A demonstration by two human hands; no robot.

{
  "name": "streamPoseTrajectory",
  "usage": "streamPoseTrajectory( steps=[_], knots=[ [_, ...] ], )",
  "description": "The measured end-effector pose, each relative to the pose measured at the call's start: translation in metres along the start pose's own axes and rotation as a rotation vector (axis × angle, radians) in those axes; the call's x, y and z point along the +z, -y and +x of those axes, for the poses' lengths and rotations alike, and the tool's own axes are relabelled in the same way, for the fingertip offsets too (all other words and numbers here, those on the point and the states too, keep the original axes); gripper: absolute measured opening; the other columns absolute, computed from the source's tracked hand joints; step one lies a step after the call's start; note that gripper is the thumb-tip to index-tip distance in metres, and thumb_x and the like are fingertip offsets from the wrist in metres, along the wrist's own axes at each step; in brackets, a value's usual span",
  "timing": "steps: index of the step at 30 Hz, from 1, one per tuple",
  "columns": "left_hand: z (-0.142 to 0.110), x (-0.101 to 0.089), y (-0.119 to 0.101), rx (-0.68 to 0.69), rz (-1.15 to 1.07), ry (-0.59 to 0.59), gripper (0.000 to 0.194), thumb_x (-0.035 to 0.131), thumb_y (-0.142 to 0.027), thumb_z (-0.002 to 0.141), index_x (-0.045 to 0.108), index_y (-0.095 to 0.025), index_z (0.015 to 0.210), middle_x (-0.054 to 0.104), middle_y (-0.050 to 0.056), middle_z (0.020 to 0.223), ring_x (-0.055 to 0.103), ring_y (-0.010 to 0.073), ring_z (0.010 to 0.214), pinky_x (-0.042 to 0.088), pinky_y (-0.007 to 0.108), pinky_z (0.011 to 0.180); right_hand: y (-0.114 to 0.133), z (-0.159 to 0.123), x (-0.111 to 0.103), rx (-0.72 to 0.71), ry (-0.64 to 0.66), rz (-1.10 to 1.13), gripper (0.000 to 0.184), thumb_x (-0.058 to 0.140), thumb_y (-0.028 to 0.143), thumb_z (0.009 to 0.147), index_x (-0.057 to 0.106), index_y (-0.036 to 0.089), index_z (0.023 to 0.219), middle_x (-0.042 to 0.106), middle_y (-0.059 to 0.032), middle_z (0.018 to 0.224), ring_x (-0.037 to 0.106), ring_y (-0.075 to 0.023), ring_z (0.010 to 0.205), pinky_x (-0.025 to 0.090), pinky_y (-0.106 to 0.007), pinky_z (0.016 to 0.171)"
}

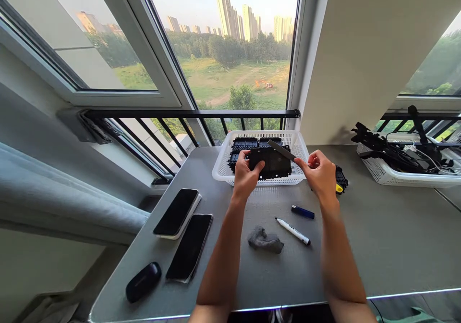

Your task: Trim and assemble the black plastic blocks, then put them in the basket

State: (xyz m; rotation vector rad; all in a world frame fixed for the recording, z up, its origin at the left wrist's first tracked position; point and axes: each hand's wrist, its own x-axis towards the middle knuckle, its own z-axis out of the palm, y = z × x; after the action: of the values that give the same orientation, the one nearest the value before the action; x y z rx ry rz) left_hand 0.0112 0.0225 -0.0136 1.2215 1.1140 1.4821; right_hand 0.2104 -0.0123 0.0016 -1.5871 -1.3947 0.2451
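My left hand (247, 176) grips the left edge of a flat black plastic panel (270, 168) with small notches along its rim, thumb on top. My right hand (320, 173) pinches one end of a narrow, flat dark strip (281, 150), possibly a file. The strip slants over the upper right part of the panel; I cannot tell whether they touch. Both are held above the near side of a white plastic basket (225, 167), where more black toothed panels (247, 143) lie. Behind my right wrist sits a black piece with a yellow part (339, 187), partly hidden.
On the grey table (389, 236) lie a white marker (293, 230), a small dark blue stick-shaped item (303, 212) and a crumpled grey cloth (265, 240). Two phones (190, 247) and a dark case (143, 281) are left. A second basket (392, 176) holds black parts and cables.
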Motion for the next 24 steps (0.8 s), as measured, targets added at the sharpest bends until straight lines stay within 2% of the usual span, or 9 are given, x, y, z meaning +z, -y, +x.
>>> streamPoseTrajectory(
  steps=[6,13,19,24],
  knots=[
    [-0.003,0.007,-0.002,0.023,0.027,0.037,0.04,0.075,-0.024,0.066,0.052,-0.019,0.098,0.067,0.0,0.077,0.065,0.0167,0.073,0.051,0.025,0.067,0.013,-0.007,0.012,-0.048,0.079,0.01,0.048,0.062,0.067,0.076,0.047,0.022,0.066,0.052,0.0028,0.057,0.045,-0.0127,0.053,0.034,-0.026,0.056],
    [0.0,-0.006,-0.006,-0.033,0.003,-0.033,0.048,0.078,-0.026,0.061,0.05,-0.02,0.1,0.066,0.0,0.073,0.064,0.0157,0.065,0.05,0.024,0.06,-0.005,0.005,0.003,0.009,-0.017,0.045,0.052,0.064,0.071,0.071,0.052,0.021,0.065,0.054,0.001,0.058,0.048,-0.014,0.055,0.035,-0.026,0.056],
    [-0.001,-0.001,-0.005,-0.028,-0.021,0.011,0.047,0.077,-0.029,0.062,0.049,-0.02,0.099,0.067,-0.001,0.072,0.064,0.0157,0.062,0.052,0.025,0.06,0.005,-0.002,0.01,-0.036,0.067,0.062,0.05,0.061,0.07,0.075,0.059,0.021,0.066,0.057,-0.0003,0.059,0.05,-0.0148,0.056,0.036,-0.027,0.058],
    [0.0,-0.006,-0.009,-0.015,-0.042,-0.046,0.048,0.078,-0.028,0.059,0.049,-0.02,0.097,0.067,-0.001,0.073,0.064,0.0154,0.064,0.052,0.025,0.061,-0.004,0.004,0.007,-0.009,-0.003,0.067,0.05,0.063,0.068,0.075,0.059,0.02,0.063,0.059,-0.0003,0.06,0.051,-0.0145,0.057,0.036,-0.027,0.059]
  ],
)
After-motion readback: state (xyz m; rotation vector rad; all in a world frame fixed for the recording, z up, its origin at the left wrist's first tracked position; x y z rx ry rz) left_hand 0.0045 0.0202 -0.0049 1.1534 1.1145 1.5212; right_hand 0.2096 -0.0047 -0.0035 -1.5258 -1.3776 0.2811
